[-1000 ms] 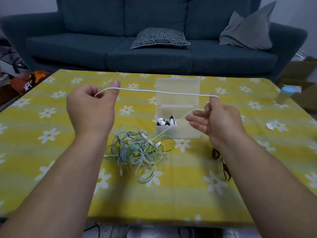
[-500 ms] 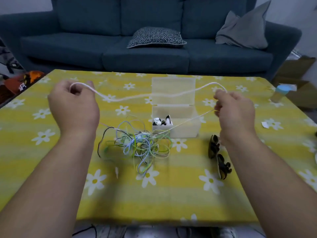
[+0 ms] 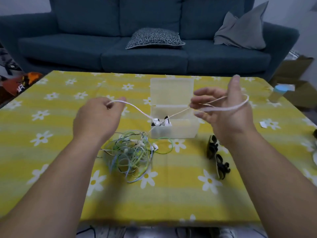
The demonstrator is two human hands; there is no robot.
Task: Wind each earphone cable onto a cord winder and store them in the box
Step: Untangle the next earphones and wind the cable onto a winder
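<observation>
My left hand (image 3: 96, 119), centre left of the frame, has its grip clamped on the white earphone cable (image 3: 137, 108), pinching it between thumb and curled fingers. The cable sags rightward across the front of the open box (image 3: 181, 129) at mid-frame, then rises to my right hand (image 3: 226, 114), whose grip is apart: the fingers are spread and the cable is looped loosely round the hand. A thinner strand slants down from that hand to the tangle of cables (image 3: 130, 152) on the desk (image 3: 51, 152), just left of the box's front. Black cord winders (image 3: 216, 157) lie beneath my right wrist.
</observation>
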